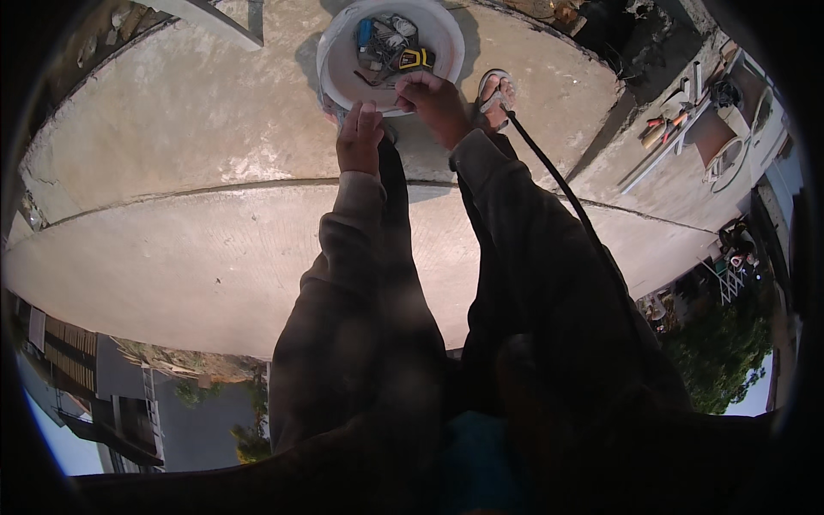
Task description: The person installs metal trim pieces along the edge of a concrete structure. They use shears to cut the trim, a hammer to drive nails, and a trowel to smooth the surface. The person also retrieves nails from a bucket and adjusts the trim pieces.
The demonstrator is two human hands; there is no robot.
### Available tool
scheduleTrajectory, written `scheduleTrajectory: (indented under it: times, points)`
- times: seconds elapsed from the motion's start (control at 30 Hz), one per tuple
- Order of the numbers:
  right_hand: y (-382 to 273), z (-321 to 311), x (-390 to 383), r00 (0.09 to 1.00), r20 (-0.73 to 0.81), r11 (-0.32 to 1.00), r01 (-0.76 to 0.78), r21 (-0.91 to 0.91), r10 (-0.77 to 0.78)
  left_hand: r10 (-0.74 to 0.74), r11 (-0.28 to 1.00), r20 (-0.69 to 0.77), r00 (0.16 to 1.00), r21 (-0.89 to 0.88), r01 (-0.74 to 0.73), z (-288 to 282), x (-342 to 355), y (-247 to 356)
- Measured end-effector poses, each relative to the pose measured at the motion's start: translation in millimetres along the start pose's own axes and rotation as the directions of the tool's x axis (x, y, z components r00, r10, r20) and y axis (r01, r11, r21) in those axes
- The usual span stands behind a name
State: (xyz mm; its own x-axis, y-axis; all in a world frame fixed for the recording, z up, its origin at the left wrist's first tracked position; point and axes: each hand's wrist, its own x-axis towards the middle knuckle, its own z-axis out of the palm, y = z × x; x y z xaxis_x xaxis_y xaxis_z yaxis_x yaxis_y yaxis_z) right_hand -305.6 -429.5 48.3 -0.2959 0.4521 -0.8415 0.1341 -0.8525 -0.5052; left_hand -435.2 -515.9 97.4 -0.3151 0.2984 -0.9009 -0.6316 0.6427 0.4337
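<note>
A round white bucket (330, 60) stands on the concrete between my feet. Inside it lie a yellow-and-black tape measure (415, 58), a small blue object (366, 33) and a tangle of grey wire-like pieces (390, 39). Over the near rim, my left hand (360, 137) is closed, its fingers bent together and pointing away from me. My right hand (436, 105) pinches with thumb and forefinger at the rim's right side, a short gap from the left. Whatever thin thing the fingertips hold is too small to make out.
My right foot in a sandal (495, 93) is just right of the bucket. A black cord (558, 176) runs from there down along my right arm. Hand tools (661, 129) and a metal bar (665, 150) lie at the right, beside a dark pit (639, 51). A seam (257, 184) crosses the concrete.
</note>
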Motion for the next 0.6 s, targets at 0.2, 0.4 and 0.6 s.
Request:
scheduleTrajectory:
  times: [0.2, 0.4, 0.6]
  points:
    - [-3, 21, -17, 0.99, -0.129, 0.986, -0.034, 0.163, 0.056, 0.102, 0.983, 0.029, 0.994, -0.158, -0.096, 28, 55, -4]
    - [18, 12, -2, 0.89, -0.456, 0.996, -0.029, -0.087, -0.014, 0.335, 0.927, -0.206, 0.919, 0.246, -0.283, 0, 65, 12]
    - [-3, 10, -68, 0.926, -0.373, 0.877, 0.131, 0.463, 0.059, -0.016, 0.991, 0.046, 0.999, -0.129, 0.022, -24, 17, 16]
